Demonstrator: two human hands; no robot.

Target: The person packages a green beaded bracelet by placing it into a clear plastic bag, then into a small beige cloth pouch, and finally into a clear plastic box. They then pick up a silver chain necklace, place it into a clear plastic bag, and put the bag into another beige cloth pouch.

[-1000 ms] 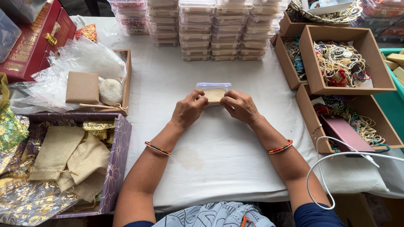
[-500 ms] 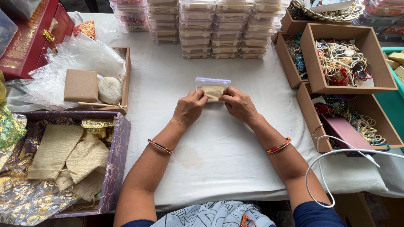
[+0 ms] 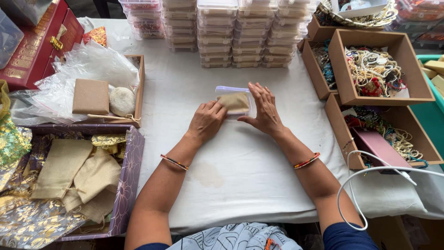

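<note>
Left hand pushes a beige pouch into the clear box, right hand flat, steadying — bunched fabric could jam the lid.

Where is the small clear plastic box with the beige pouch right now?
The clear plastic box lies mid-table on the white cloth, between the left hand and right hand, just before the stacked boxes.

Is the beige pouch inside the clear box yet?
Inside: the beige pouch lies within the clear box, its walls showing around it, between both hands.

Bright, even daylight; soft shadows, sharp focus, slight bending at edges.
</note>
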